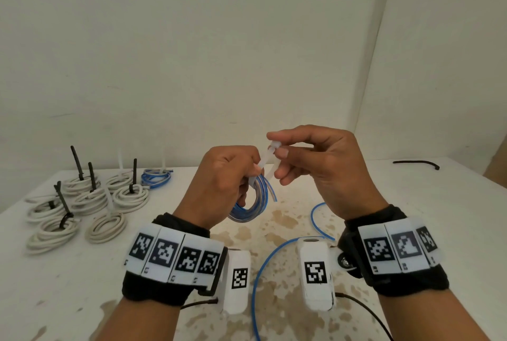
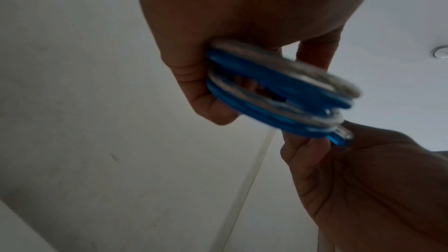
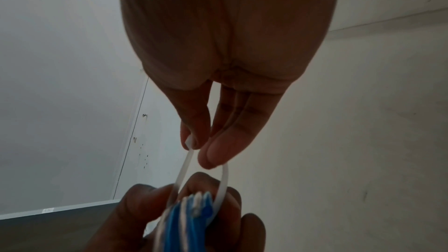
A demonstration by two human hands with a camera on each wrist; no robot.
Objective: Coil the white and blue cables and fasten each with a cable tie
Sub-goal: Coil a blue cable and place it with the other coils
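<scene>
My left hand (image 1: 230,176) grips a coil of blue and white cable (image 1: 251,207) held up above the table; the same coil (image 2: 278,91) fills the left wrist view. A white cable tie (image 1: 270,161) loops around the top of the coil. My right hand (image 1: 310,154) pinches the tie's head between thumb and forefinger, just above and to the right of the left hand. In the right wrist view the tie (image 3: 186,162) forms a loose loop over the cable bundle (image 3: 191,214).
Several tied white cable coils (image 1: 82,209) and one tied blue coil (image 1: 155,177) lie at the table's left. A loose blue cable (image 1: 263,261) snakes across the stained tabletop (image 1: 274,231) below my hands. A black strip (image 1: 417,162) lies at the far right.
</scene>
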